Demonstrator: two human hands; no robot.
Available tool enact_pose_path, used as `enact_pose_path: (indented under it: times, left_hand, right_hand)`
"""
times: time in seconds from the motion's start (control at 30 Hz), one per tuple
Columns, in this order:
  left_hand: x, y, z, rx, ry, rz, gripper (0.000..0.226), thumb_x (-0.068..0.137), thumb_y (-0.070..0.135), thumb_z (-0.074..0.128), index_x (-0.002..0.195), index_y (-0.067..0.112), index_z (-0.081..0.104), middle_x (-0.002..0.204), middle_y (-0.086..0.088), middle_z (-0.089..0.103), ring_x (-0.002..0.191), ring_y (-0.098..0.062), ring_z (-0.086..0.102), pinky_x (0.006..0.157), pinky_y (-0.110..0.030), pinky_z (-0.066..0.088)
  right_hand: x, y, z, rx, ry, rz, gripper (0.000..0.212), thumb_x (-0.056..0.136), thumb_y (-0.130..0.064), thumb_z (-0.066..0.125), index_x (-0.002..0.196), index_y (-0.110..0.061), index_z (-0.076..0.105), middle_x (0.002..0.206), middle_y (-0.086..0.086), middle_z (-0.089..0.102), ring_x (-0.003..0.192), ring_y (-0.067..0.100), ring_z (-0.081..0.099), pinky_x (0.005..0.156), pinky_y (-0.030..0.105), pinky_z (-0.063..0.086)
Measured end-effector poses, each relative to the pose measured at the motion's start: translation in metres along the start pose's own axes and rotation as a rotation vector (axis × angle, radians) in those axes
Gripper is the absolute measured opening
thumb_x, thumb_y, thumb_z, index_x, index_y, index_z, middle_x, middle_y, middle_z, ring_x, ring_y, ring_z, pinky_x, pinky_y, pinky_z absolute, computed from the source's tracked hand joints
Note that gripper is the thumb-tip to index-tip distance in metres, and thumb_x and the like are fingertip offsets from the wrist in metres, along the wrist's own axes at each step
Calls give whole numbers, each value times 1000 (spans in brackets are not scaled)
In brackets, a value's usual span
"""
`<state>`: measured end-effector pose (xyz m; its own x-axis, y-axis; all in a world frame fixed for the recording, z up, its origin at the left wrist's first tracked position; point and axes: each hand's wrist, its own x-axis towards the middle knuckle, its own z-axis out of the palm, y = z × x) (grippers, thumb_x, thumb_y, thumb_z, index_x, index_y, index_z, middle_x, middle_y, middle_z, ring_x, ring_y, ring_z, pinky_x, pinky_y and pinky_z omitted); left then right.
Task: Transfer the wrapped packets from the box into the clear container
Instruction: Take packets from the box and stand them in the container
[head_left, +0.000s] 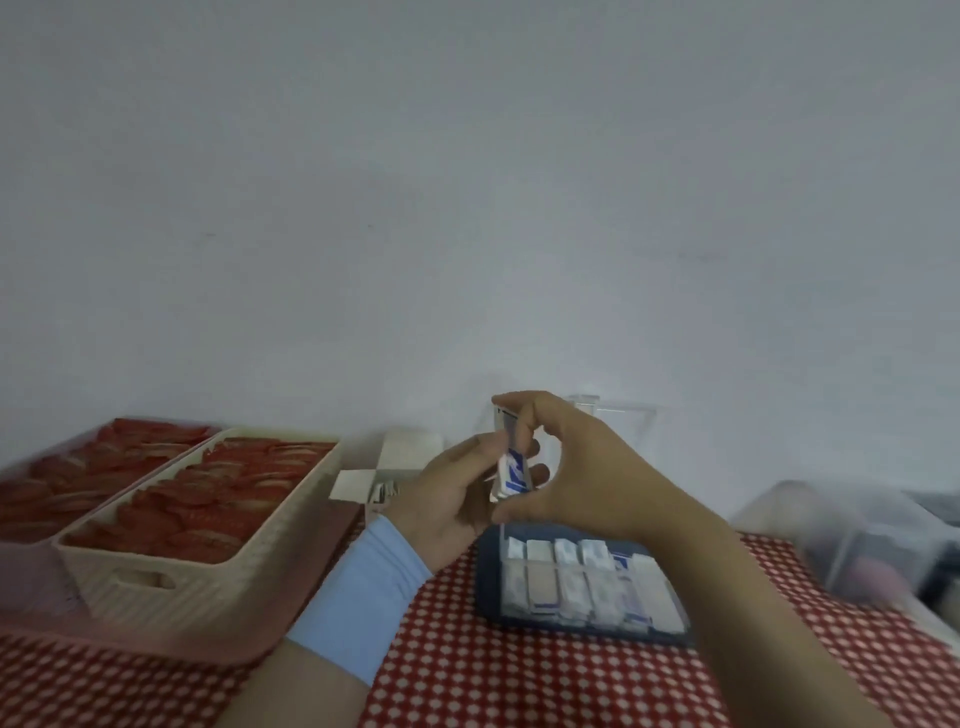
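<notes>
Cream basket of red pouches, pink basket beside it — both left, on a red-checked tablecloth.

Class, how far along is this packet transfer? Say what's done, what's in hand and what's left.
Done: rows of packets stand in the clear container. In hand: the left hand and right hand together hold a small stack close to it. Left: the open white box shows a few more packets inside, so further trips seem likely.
</notes>
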<state>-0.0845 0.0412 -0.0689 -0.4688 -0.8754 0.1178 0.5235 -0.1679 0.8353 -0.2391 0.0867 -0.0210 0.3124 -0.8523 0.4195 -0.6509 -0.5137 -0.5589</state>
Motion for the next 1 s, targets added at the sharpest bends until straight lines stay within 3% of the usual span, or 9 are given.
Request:
enact_pose_path:
  times: [0.17, 0.33, 0.4, 0.47, 0.57, 0.63, 0.8, 0.9, 1.0]
  left_hand:
    - [-6, -6, 32, 0, -61, 8, 31, 86, 28, 60, 104, 2, 61, 90, -14, 68, 79, -20, 72, 65, -30, 58]
    - [-5, -12, 56, 3, -74, 44, 24, 89, 27, 60, 97, 7, 71, 94, -13, 70, 87, -21, 72, 75, -34, 57]
    - [-7, -16, 65, 11, -83, 30, 24, 87, 27, 60, 95, 6, 68, 91, -13, 69, 84, -21, 71, 73, -32, 59]
    - [-10, -18, 71, 39, -99, 9, 27, 88, 29, 60, 99, 4, 61, 90, -13, 65, 82, -21, 71, 68, -32, 58]
    - [-14, -21, 77, 51, -135, -15, 28, 88, 26, 57, 99, 0, 59, 87, -11, 69, 81, -21, 72, 68, -32, 60]
    - [-18, -24, 79, 7, -139, -52, 26, 83, 21, 59, 99, 3, 67, 89, -13, 73, 73, -24, 72, 63, -32, 60]
    - [-24, -25, 81, 116, -163, -132, 36, 83, 24, 58, 115, 7, 63, 101, -11, 75, 76, -28, 74, 57, -33, 61]
    - [-25, -25, 80, 148, -195, -166, 42, 87, 28, 55, 124, 8, 59, 105, -10, 74, 77, -24, 73, 59, -32, 62]
    - [-24, -28, 75, 123, -194, -177, 40, 83, 23, 58, 118, 2, 57, 99, -13, 74, 69, -20, 69, 62, -30, 61]
  right_hand:
    - [-21, -1, -15, 44, 19, 11, 46, 60, -23, 91, 78, -25, 48, 128, -21, 58, 107, -3, 59, 79, 19, 53]
    - [-35, 9, -27, 49, 144, -10, 40, 66, -20, 86, 71, -21, 46, 105, -6, 68, 99, 16, 66, 76, 24, 55]
    - [-43, 8, -32, 44, 146, -29, 44, 63, -25, 87, 69, -25, 43, 103, -6, 67, 92, 18, 66, 77, 36, 57]
    - [-51, 6, -39, 39, 91, -21, 47, 61, -25, 89, 70, -22, 43, 109, -5, 64, 91, 18, 64, 78, 37, 56]
    - [-56, 13, -52, 215, -6, 50, 28, 79, -28, 76, 78, -12, 54, 107, 5, 68, 100, 21, 66, 90, 39, 54]
    - [-53, 21, -59, 365, 47, 97, 20, 88, -20, 62, 83, -1, 59, 96, 18, 70, 93, 23, 69, 92, 46, 54]
    - [-54, 26, -73, 388, 82, 171, 9, 92, 0, 65, 93, 9, 64, 83, 15, 73, 70, 14, 67, 68, 23, 55]
    - [-56, 29, -78, 407, 105, 200, 11, 88, 0, 72, 93, 6, 64, 82, 15, 74, 72, 15, 70, 67, 25, 56]
    - [-55, 32, -81, 396, 120, 245, 17, 87, -4, 75, 103, -5, 69, 81, 6, 77, 73, 13, 70, 71, 27, 56]
